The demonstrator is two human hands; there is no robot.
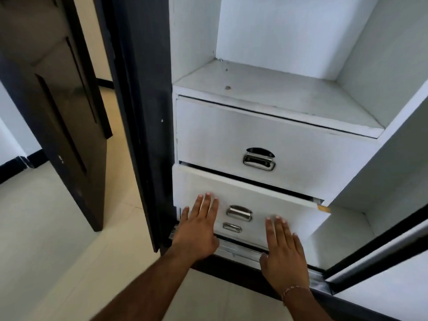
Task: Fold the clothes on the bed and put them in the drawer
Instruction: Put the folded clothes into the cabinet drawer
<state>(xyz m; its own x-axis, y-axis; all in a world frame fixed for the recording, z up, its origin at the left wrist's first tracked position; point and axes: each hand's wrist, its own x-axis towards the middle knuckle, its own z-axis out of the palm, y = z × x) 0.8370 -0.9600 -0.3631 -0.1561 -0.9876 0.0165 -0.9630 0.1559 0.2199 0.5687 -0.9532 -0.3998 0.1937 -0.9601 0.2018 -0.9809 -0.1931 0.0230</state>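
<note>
A white wardrobe holds two drawers. The lower drawer (pixel 273 200) stands slightly out, a dark gap showing along its top; its inside is hidden. It carries a metal handle (pixel 239 213) and a small metal plate (pixel 232 227). My left hand (pixel 199 228) presses flat on the drawer front left of the handle, fingers straight. My right hand (pixel 281 249) presses flat on the front to the right of the handle. The upper drawer (pixel 231 135) sits closed, with a metal handle (pixel 259 159). No clothes or bed are in view.
A bare white shelf (pixel 266 93) lies above the drawers. A dark wardrobe frame (pixel 143 112) stands at the left, and a dark room door (pixel 58 100) hangs ajar beyond it. A sliding door (pixel 393 251) runs on a metal track (pixel 243 250) at the right. Pale tiled floor (pixel 58 228) spreads left.
</note>
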